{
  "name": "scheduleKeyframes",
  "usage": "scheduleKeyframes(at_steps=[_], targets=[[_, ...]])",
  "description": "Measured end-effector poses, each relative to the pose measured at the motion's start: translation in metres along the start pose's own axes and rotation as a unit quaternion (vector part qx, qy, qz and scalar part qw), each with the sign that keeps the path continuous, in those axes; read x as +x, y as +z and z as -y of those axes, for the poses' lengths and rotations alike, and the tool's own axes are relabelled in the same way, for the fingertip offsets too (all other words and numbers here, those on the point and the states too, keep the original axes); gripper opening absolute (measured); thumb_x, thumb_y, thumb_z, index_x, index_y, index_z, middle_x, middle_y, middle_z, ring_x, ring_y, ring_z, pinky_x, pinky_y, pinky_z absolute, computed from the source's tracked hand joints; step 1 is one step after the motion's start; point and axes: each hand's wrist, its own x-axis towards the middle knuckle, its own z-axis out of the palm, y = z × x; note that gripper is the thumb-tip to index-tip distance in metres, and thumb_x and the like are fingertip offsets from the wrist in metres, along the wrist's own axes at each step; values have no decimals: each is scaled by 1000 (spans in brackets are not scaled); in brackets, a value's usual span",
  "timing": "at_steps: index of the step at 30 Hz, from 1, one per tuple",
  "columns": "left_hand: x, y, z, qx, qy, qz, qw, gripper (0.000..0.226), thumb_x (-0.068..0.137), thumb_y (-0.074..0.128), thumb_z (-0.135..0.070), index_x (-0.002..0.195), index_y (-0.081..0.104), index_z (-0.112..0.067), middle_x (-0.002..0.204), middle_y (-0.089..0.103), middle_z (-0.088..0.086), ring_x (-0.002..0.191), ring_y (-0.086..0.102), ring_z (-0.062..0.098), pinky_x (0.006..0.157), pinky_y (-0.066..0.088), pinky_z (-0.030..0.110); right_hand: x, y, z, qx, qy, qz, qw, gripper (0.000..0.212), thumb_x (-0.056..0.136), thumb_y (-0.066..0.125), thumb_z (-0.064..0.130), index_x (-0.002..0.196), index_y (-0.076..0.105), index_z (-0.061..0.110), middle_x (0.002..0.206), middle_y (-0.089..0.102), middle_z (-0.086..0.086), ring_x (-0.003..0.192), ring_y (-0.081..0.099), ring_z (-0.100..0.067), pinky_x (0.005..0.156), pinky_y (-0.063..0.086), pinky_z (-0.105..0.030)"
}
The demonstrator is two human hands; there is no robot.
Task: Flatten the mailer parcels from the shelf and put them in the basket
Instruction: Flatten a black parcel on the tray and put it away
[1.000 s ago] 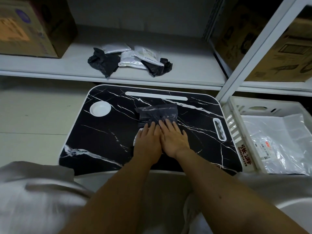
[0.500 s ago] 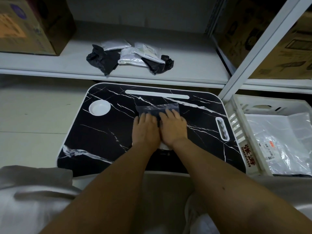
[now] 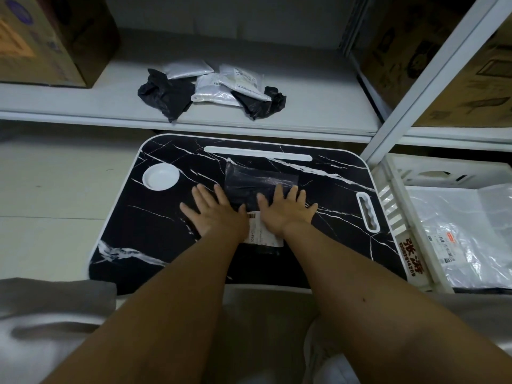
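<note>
A black mailer parcel (image 3: 259,180) with a white shipping label lies flat on the black marble-patterned lap table (image 3: 155,239). My left hand (image 3: 214,212) presses its left edge, fingers straight and spread, partly over the table. My right hand (image 3: 284,210) presses the parcel's right half, fingers spread too. On the white shelf (image 3: 83,102) behind the table sits a pile of crumpled black and white mailers (image 3: 210,88). The white basket (image 3: 394,206) stands to the right with flattened clear and white mailers (image 3: 465,234) inside.
Cardboard boxes stand on the shelf at far left (image 3: 47,37) and behind the white upright post (image 3: 432,79) at right. A round white cup recess (image 3: 160,177) and a slot (image 3: 367,212) are set into the table. My lap fills the bottom.
My hands were side by side on the parcel; now they have slid apart, left hand leftward and right hand rightward, uncovering the white label between the wrists.
</note>
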Motion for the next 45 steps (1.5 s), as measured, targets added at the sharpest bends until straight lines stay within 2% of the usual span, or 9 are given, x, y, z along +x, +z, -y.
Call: scheduleKeyframes(at_steps=[3,6,13,19,24,28,31,38,45], targets=[[-2,0,-10,0,161,-104,981,64,99,26,-33,153,-1,-14,160,-8,10,147,-11,26,118,2,49,-5,3,1,17,-61,-151,987,52,104,19,42,152,24,22,161,16,-3,149,8,-25,117,10,-56],[-5,6,-14,-31,277,-42,959,55,100,27,-30,152,15,-15,160,13,4,148,6,20,119,11,42,-11,15,-4,28,-159,-114,980,46,105,21,37,148,33,28,157,28,2,147,17,-21,117,18,-49],[-10,7,-6,-23,201,70,977,57,99,10,-51,151,-5,-36,160,-14,-3,147,-15,23,112,-6,63,-16,11,-14,28,-102,28,994,49,101,10,50,149,18,48,163,0,10,149,-8,-18,115,-5,-59],[-14,1,-2,32,117,98,988,78,89,8,-73,151,-10,-30,158,-22,4,145,-18,32,110,-8,63,-20,11,-11,10,-42,19,999,52,101,10,50,153,8,41,163,-7,1,149,-10,-23,113,-5,-63],[-26,-2,-9,67,77,50,994,81,94,4,-63,152,-5,-8,159,-13,14,145,-18,29,112,-7,62,-37,9,-10,-6,3,-74,997,57,104,21,41,155,5,22,163,-4,-9,149,-6,-27,116,2,-61],[-47,-3,-12,75,178,-82,978,53,101,32,-33,145,31,-3,153,23,22,143,21,33,114,24,47,-64,17,-12,-22,-117,-140,983,59,101,39,31,153,14,20,163,2,-6,150,-2,-23,118,8,-52],[-56,2,-10,22,281,-99,954,26,98,42,-15,119,57,-12,123,58,10,108,59,22,91,49,33,-82,31,-17,-29,-150,-100,983,57,101,38,29,153,17,20,163,5,-2,150,-1,-20,119,7,-47],[-76,34,20,-65,206,30,976,57,100,25,-41,151,1,-31,161,2,0,148,1,20,112,7,64,-99,39,-30,-44,-144,-38,988,57,103,16,46,154,-1,28,163,-9,2,149,-12,-18,116,1,-61],[-85,27,26,40,144,56,987,65,98,7,-54,152,-8,-21,160,-11,-2,148,-9,24,113,-4,62,-99,36,-27,-81,-129,-21,988,57,103,16,48,153,-5,32,162,-11,-1,149,-13,-22,114,-1,-64]])
